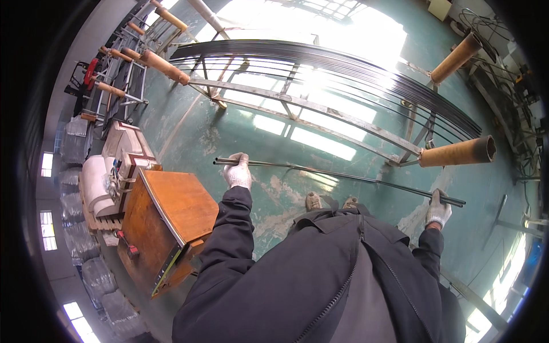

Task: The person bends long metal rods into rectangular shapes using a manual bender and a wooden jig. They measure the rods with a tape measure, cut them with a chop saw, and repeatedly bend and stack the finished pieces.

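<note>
Two thin dark rods (343,174) stretch across in front of my body, lying close together. My left hand (237,171), in a white glove, is closed around them near their left end. Near the right end my right hand (438,210), gloved the same way, grips them too. Beyond the rods stands a metal rack (320,108) carrying a bundle of many long dark rods (343,68). Cardboard tubes cover the rack's uprights, one tube (457,151) at the near right and another (164,67) at the left.
A brown wooden cabinet (180,203) stands close on my left, with a red tool (127,244) beside it. Behind it, white wrapped rolls (103,183) sit on a pallet. Machinery and cables (509,91) line the far right. The green floor (194,137) is scuffed and reflects bright light.
</note>
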`<state>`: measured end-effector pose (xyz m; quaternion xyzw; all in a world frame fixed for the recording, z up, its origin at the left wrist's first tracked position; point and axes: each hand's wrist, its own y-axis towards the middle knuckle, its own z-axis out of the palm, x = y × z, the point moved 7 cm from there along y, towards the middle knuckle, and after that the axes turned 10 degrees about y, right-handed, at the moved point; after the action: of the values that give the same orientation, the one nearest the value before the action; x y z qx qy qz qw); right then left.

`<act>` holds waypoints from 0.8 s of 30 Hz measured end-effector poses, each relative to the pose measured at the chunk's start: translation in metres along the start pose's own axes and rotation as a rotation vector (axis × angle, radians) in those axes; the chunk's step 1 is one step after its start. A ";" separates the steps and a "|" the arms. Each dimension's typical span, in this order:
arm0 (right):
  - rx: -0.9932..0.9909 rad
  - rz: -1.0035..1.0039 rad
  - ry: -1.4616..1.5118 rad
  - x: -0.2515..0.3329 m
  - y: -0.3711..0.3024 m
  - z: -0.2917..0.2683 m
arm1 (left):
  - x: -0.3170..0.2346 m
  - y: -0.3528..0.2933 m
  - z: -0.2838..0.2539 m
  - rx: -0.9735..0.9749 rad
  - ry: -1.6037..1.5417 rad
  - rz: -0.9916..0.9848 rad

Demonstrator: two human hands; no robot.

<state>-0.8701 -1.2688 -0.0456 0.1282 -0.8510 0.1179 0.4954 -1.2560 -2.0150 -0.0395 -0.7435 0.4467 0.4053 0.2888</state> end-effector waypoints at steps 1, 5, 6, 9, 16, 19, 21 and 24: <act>0.017 0.020 0.077 0.004 -0.002 -0.001 | -0.004 -0.003 0.000 -0.018 -0.048 -0.006; 0.060 0.020 0.107 0.021 -0.007 -0.001 | -0.010 -0.007 -0.003 -0.015 -0.060 -0.031; 0.061 0.005 0.143 0.024 -0.009 0.000 | -0.010 -0.007 -0.003 -0.012 -0.047 -0.040; 0.023 0.033 0.237 0.031 -0.014 0.004 | -0.015 -0.001 0.003 0.007 -0.036 -0.035; 0.014 -0.050 0.307 0.095 -0.004 0.019 | -0.086 0.049 0.012 -0.018 -0.088 0.067; 0.019 -0.088 0.254 0.124 -0.008 0.037 | -0.116 0.080 0.011 -0.001 -0.063 0.134; 0.028 -0.088 0.253 0.139 -0.014 0.055 | -0.129 0.107 0.010 -0.027 -0.035 0.151; 0.031 -0.112 0.235 0.162 -0.025 0.091 | -0.131 0.162 0.011 -0.012 -0.009 0.108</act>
<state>-1.0127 -1.3390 0.0538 0.1682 -0.7767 0.1173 0.5956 -1.4409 -2.0200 0.0565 -0.7182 0.4822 0.4265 0.2642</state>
